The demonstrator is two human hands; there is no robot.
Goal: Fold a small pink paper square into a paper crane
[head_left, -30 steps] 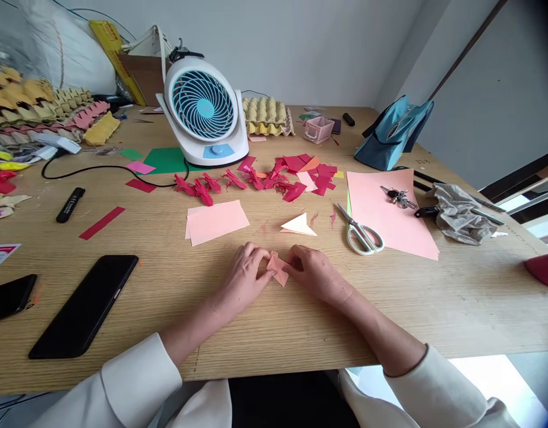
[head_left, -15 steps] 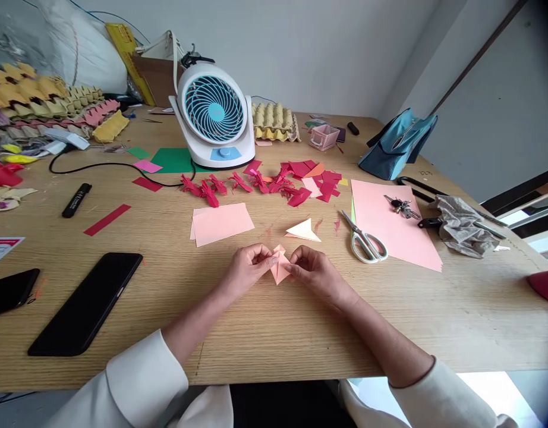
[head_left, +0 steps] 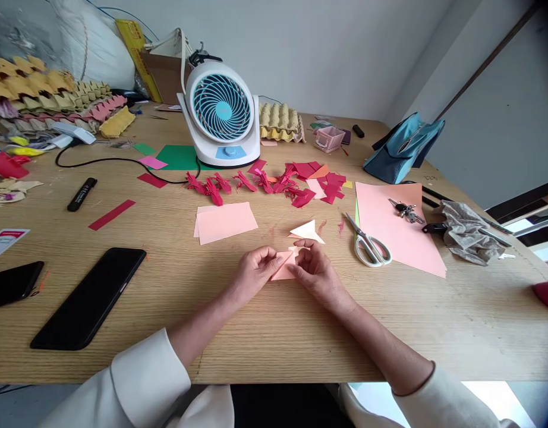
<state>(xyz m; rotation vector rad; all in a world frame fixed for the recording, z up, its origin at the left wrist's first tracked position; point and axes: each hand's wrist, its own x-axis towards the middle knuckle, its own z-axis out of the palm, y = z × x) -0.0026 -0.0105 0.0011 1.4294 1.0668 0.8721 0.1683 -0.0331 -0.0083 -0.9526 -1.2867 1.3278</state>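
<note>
The small folded pink paper (head_left: 283, 271) is between the two hands, above the near part of the desk (head_left: 278, 339). The grip of the left hand (head_left: 259, 268) is closed on its left side; the grip of the right hand (head_left: 318, 274) pinches its right side. Just beyond the right hand lies a folded cream paper (head_left: 307, 230). To its left there are pink rectangles (head_left: 228, 223), to its right the scissors (head_left: 359, 230). Farther away, crumpled red papers (head_left: 214, 192) lie before a white fan (head_left: 223, 110).
</note>
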